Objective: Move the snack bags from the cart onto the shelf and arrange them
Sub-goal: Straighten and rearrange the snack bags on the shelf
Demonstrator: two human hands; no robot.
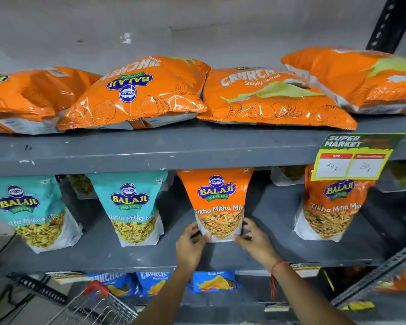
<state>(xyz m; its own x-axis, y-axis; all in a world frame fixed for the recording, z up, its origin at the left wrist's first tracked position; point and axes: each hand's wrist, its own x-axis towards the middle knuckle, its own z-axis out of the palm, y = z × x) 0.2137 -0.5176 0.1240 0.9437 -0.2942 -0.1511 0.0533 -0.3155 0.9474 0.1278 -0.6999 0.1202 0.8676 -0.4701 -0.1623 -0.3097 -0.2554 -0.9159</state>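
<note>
Orange bag (218, 205), lower edges pinched by both grips (189, 245) (256, 240), gaps either side.

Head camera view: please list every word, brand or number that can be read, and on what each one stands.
"BALAJI WAFERS", "Tikha Mitha Mix": upright orange pouch held by left hand and right hand.
"BALAJI WAFERS": teal pouch; its flavour name is partly hidden.
"CRUNCH...", "Simply Salted": flat orange bag.
"SUPER MARKET": yellow-edged price tag; handwritten prices are unclear.
Blue bags: too blurred.
</note>
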